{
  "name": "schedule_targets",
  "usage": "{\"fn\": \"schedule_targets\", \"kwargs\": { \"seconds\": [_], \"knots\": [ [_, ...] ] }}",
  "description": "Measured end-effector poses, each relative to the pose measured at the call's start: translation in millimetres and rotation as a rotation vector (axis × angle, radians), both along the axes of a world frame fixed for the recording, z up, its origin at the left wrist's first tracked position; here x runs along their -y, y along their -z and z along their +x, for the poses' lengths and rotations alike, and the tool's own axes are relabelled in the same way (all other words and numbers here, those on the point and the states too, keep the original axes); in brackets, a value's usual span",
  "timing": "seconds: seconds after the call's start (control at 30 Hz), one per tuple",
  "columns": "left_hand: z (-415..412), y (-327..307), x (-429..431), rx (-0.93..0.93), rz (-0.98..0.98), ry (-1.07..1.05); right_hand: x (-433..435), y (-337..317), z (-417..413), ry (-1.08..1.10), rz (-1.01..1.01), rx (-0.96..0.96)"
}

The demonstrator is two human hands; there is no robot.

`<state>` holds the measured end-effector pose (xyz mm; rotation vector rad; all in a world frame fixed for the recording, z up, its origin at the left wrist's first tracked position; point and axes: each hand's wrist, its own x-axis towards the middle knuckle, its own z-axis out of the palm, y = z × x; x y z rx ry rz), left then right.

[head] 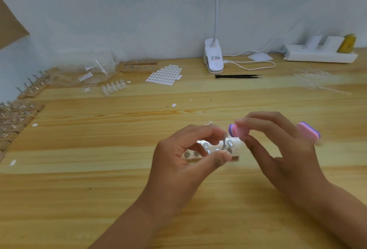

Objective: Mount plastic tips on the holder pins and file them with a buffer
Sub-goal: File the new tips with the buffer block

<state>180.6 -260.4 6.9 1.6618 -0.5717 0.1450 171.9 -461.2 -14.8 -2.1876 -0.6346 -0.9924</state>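
I see a white clip lamp (213, 55) standing by the wall, black tweezers (237, 76) lying just before it, a white cable (274, 63) looped alongside, a power strip (319, 56) far right

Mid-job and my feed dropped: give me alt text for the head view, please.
The right hand holds a pink-and-purple buffer block, its end close to the top of a small metal pin that the left hand pinches above a pale holder block with metal studs. A white clip lamp and black tweezers sit farther back on the light wooden table.
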Motion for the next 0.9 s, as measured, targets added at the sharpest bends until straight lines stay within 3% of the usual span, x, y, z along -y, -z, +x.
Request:
{"fn": "schedule_targets", "kwargs": {
  "seconds": [0.2,0.37,0.57,0.9],
  "knots": [
    [-1,-2,2,0.018,0.023,0.018,-10,0,-10,-0.096,-0.032,0.09],
    [1,0,0,-0.018,0.037,-0.075,1,-2,0,0.033,0.009,0.01],
    [-2,-1,1,0.002,0.069,-0.105,-5,3,-6,-0.143,-0.082,-0.019],
    [-2,2,2,-0.065,0.058,-0.103,-1,2,1,-0.031,-0.066,-0.015]
  ]
}}
